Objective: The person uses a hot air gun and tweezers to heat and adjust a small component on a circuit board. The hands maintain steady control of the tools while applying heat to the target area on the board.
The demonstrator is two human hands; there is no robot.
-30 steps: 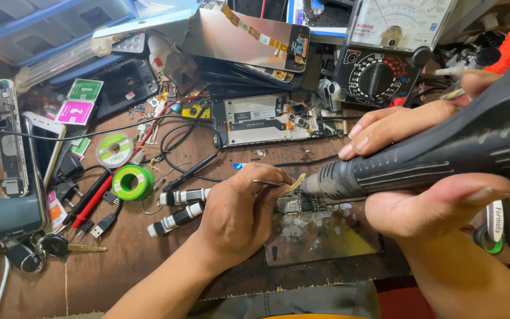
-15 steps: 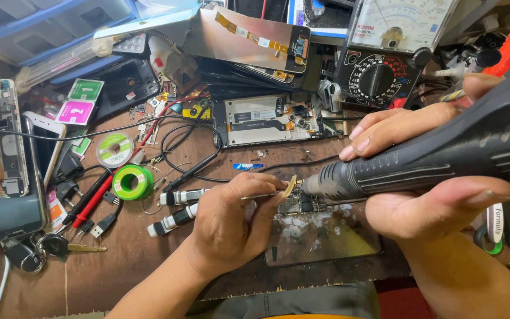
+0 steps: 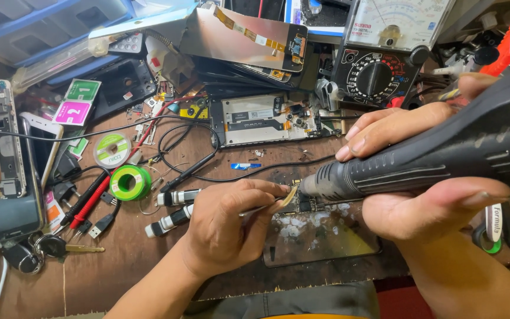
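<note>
The right hand (image 3: 426,171) grips the big grey hot-air tool (image 3: 444,159), its tip aimed at the small circuit board (image 3: 308,204), while the left hand (image 3: 225,227) pinches tweezers (image 3: 267,207) beside that board, likely steadying it.

Left hand (image 3: 222,227) fingers pinched together; right hand (image 3: 420,171) curled in a grip.

bare wood (image 3: 119,266) near left, clutter beyond
</note>
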